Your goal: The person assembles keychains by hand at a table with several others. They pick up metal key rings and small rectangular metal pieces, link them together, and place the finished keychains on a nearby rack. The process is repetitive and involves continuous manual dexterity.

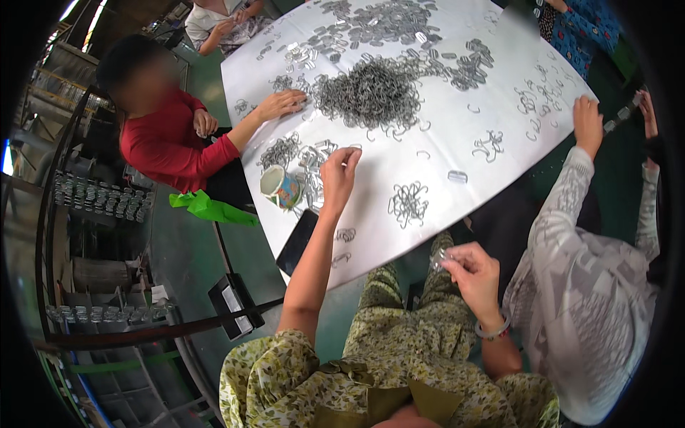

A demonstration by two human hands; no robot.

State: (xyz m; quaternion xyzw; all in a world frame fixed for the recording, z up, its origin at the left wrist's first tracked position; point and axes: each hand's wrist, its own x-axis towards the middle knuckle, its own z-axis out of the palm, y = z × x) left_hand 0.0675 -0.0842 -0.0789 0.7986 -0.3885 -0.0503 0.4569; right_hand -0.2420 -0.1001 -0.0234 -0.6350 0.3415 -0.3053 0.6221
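A broad white table (499, 93) with a rounded edge fills the upper middle of the head view, and near its centre sits a large tangled heap of grey bent-wire clips (371, 91), with flat silver metal pieces (378, 21) strewn beyond it. A smaller grey bundle of wire clips (408, 203) lies near the front edge, well apart from the main heap. Between the two, the left hand (339, 171) reaches out over the table with its fingertips pinched together; whether a single clip sits in that pinch is too small to tell. The right hand (471, 274) is held off the table above the lap, fingers curled around a small shiny metal piece (441, 258).

A black flat phone (297, 241) lies at the table's front left, part of it overhanging the edge, and a painted ceramic cup (280, 187) stands just beside the left wrist. A person in a red top (168, 139) rests a hand by the heap, and a person in a pale patterned sleeve (571, 200) works at the right edge.

The likely slips: the left forearm, drawing back, could nudge the cup over or push the overhanging phone off; the hooked clips could snag together and drag extras from a pile; and the small piece held over the lap could drop to the floor if the grip loosens
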